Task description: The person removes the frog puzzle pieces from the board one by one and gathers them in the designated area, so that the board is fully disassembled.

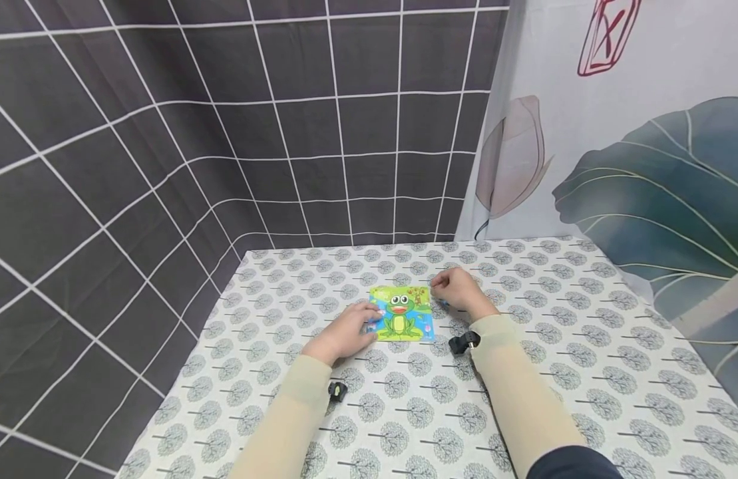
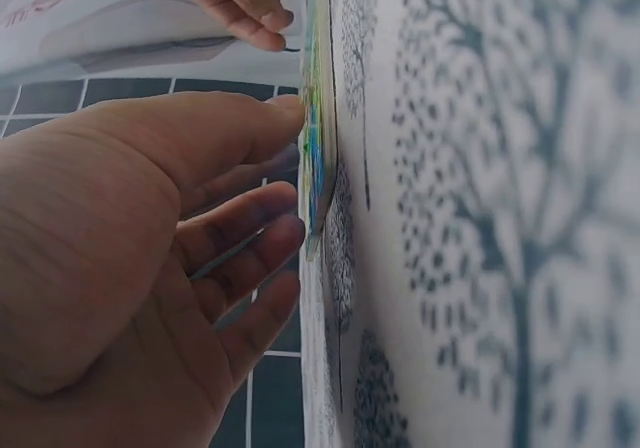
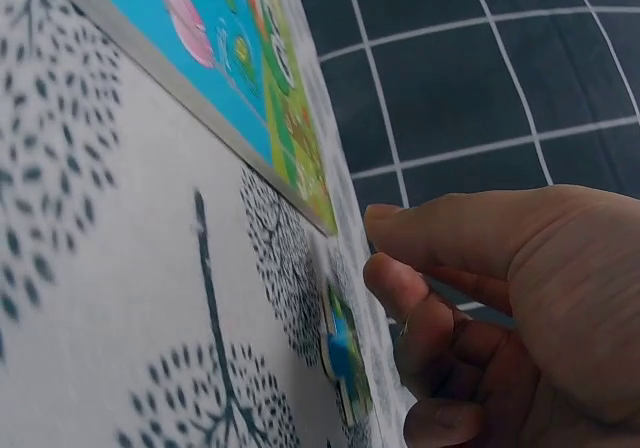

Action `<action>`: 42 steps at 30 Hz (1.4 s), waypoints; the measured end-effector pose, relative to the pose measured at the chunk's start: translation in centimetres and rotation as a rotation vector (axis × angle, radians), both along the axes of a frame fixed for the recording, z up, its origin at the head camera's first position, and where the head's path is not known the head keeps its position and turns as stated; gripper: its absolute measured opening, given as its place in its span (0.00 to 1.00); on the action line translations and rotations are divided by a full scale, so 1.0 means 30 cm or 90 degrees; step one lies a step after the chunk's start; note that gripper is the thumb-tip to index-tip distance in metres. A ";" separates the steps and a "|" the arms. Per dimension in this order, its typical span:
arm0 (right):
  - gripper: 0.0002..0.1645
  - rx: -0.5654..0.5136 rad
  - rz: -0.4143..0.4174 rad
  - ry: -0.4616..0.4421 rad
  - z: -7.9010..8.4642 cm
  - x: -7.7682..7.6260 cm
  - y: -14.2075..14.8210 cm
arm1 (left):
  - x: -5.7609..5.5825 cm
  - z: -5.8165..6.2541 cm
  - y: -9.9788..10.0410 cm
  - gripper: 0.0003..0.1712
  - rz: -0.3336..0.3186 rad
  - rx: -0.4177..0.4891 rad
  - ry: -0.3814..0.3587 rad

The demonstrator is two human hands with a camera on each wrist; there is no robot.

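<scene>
A square frog picture puzzle point(image 1: 400, 316) lies flat on the patterned tablecloth, its green frog on a blue and yellow-green ground. My left hand point(image 1: 351, 327) rests at its left edge, the fingertips over the border and the thumb at the lower left. In the left wrist view the thumb point(image 2: 285, 113) touches the puzzle's face. Beyond the upper right corner hovers my right hand point(image 1: 456, 291), fingers loosely curled, with nothing visible between thumb and fingertips. Below those fingers, in the right wrist view, a small blue and green puzzle piece point(image 3: 345, 358) lies apart from the board.
The white tablecloth point(image 1: 357, 432) carries a grey tree print. Behind it hangs a dark curtain point(image 1: 297, 133) with white grid lines, and a pale leaf-printed cloth point(image 1: 644, 199) at the right. A small black camera mount point(image 1: 463, 342) sits on the right wrist, another point(image 1: 337, 391) on the left.
</scene>
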State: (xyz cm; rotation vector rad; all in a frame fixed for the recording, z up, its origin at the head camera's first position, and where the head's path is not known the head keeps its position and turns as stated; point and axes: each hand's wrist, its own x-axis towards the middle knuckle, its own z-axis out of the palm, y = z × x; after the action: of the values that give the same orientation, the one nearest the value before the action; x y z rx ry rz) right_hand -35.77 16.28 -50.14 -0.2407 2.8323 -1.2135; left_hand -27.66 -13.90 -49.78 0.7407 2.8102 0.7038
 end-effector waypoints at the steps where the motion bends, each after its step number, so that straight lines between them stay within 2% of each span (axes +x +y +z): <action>1: 0.09 -0.004 0.003 0.000 0.002 0.002 -0.007 | -0.001 0.002 0.003 0.29 -0.003 -0.003 0.004; 8: 0.10 -0.025 0.031 -0.019 0.005 0.005 -0.048 | -0.008 0.016 0.026 0.28 -0.027 0.000 0.020; 14: 0.10 -0.026 0.067 -0.021 0.000 0.003 -0.077 | -0.018 0.017 0.040 0.27 -0.019 -0.007 0.006; 21: 0.09 0.006 0.093 -0.011 -0.001 -0.012 -0.112 | -0.032 0.010 0.051 0.26 -0.022 -0.016 0.018; 26: 0.10 0.023 0.098 -0.027 -0.008 -0.024 -0.127 | -0.030 0.017 0.059 0.26 -0.022 -0.012 0.012; 31: 0.09 0.036 0.116 -0.026 -0.006 -0.030 -0.141 | -0.031 0.007 0.067 0.27 -0.014 -0.025 0.014; 42: 0.17 0.077 0.161 -0.041 0.015 -0.047 -0.164 | -0.035 -0.004 0.070 0.30 -0.017 -0.045 0.016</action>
State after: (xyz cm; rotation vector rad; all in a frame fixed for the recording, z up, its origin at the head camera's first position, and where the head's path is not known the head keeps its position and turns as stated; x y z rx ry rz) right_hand -37.18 11.36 -49.68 -0.5243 2.7042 -0.9785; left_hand -28.70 -11.81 -49.89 0.7781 2.8264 0.5912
